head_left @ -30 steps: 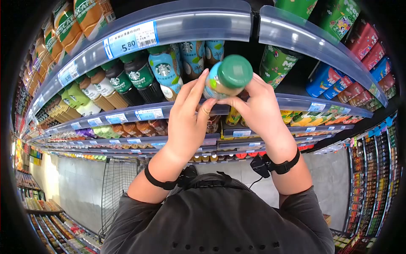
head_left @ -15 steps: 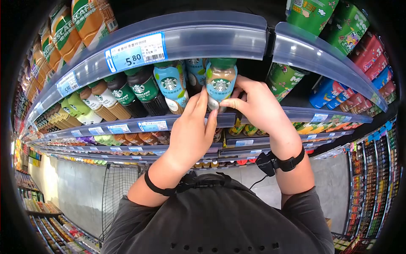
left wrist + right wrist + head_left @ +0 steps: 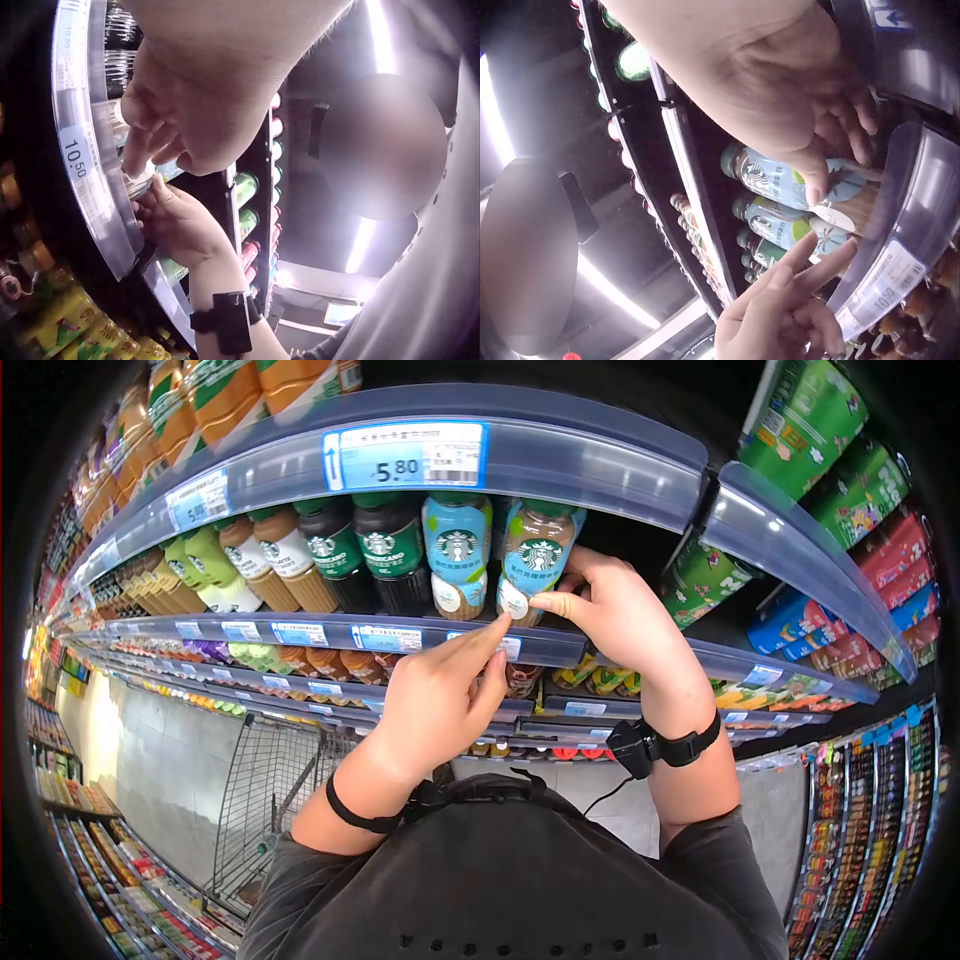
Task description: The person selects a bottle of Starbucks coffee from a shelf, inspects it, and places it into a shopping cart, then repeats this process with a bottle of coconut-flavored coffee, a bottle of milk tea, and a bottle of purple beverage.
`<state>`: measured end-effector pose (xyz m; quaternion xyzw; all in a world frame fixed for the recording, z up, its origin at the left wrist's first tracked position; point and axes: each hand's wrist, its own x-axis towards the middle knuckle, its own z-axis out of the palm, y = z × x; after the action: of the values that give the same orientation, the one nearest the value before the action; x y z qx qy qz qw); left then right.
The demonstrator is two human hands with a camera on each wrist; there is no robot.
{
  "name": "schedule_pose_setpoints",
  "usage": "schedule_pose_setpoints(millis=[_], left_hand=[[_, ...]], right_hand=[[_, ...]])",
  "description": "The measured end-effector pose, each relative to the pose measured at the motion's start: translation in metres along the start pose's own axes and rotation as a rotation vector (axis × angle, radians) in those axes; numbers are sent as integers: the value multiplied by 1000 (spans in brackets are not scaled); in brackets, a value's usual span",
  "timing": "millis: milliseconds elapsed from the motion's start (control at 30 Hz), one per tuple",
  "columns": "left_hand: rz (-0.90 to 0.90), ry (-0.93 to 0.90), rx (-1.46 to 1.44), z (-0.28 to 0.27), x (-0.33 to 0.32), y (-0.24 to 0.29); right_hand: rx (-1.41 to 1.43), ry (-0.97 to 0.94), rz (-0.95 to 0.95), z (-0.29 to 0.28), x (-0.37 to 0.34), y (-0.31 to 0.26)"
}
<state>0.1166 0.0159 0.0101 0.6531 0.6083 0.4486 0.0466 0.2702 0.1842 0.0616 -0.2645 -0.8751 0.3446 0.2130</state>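
A blue-labelled coffee bottle [image 3: 538,555] with a green cap stands at the shelf front, leaning slightly right in the head view. My right hand [image 3: 618,600] grips its lower right side, thumb across the front and the other fingers partly hidden behind. The left hand [image 3: 440,700] lies lower, its fingers extended and their tips close to the bottle's base. A matching bottle [image 3: 458,560] stands just left of the gripped one. In the right wrist view, the right thumb presses on the label of the bottle [image 3: 780,180], while the left fingers [image 3: 802,262] point at its lower end.
Dark Americano bottles [image 3: 388,550] continue the row leftward. Green tubs [image 3: 708,575] stand to the right, past a dark gap. A clear shelf lip [image 3: 590,460] with a price tag [image 3: 405,457] overhangs the bottles. A wire shopping cart [image 3: 265,790] is at lower left.
The bottle has gone from tilted, cap toward the camera, to standing among the others on the shelf. My left hand has drawn down and away from its side; the right still grips it.
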Motion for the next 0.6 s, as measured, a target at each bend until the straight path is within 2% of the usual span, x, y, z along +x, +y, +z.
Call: schedule_pose_setpoints(millis=[167,233,467,500,533,600], left_hand=[[89,46,-1,-16,-13,-9],[193,151,-3,-18,-17,-19],[156,211,10,-46,-33,-30],[167,251,14,-50,-35,-31],[103,236,31,-56,-39,-27],[68,263,22,-65,-46,-28]], right_hand=[[0,15,-37,8,4,3],[19,15,-43,8,4,0],[-33,11,-49,8,2,-2],[-32,-28,-18,6,0,-3],[-33,-64,9,3,0,-4],[-36,21,27,-3,-10,-11]])
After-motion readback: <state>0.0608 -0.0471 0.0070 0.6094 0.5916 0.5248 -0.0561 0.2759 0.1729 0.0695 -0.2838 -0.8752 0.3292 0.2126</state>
